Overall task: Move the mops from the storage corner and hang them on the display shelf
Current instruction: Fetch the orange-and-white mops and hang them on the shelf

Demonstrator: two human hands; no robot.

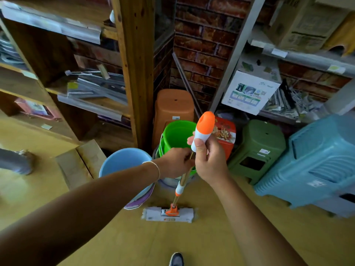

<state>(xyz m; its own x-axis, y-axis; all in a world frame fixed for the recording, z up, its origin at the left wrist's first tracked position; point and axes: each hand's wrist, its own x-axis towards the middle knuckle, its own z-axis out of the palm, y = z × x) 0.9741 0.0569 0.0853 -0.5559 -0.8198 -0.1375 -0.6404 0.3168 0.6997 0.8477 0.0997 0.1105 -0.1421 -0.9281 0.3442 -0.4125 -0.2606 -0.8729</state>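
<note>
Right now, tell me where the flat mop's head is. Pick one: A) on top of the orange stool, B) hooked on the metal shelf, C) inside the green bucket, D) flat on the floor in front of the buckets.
D: the flat mop head lies on the yellow floor, nearer the camera than the green bucket and blue bucket.

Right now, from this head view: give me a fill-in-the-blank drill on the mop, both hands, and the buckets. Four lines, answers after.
1. The right hand grips the mop's white handle grip, which has an ____ cap.
2. The left hand holds the mop's ____ just below that grip.
3. The flat mop head rests on the ____.
4. Behind the blue bucket stands a ____ bucket.

Missing words: orange; pole; floor; green
</note>
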